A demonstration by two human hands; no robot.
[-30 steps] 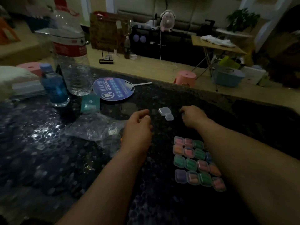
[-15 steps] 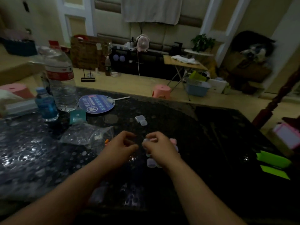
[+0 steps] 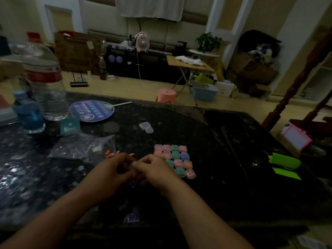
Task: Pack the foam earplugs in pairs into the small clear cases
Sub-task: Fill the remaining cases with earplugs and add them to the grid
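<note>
My left hand (image 3: 111,175) and my right hand (image 3: 155,170) meet fingertip to fingertip over the dark table (image 3: 206,177). Together they pinch a small pale thing that looks like a clear case (image 3: 134,164); curled fingers hide most of it. Just right of my right hand lies a grid of several closed cases (image 3: 177,159) filled with pink, green, orange and blue earplugs. A few loose pink and orange earplugs (image 3: 112,154) lie just beyond my left hand. An empty open clear case (image 3: 146,127) sits farther back.
A crumpled clear plastic bag (image 3: 82,147) lies at the left. Behind it stand a big water bottle (image 3: 47,87), a small blue bottle (image 3: 29,114), a teal packet (image 3: 70,125) and a round blue fan (image 3: 91,110). Green papers (image 3: 285,164) lie at the right edge.
Both hands pulled back from the far empty case and came together near me. The view tilted up, and the filled cases show again beside my right hand.
</note>
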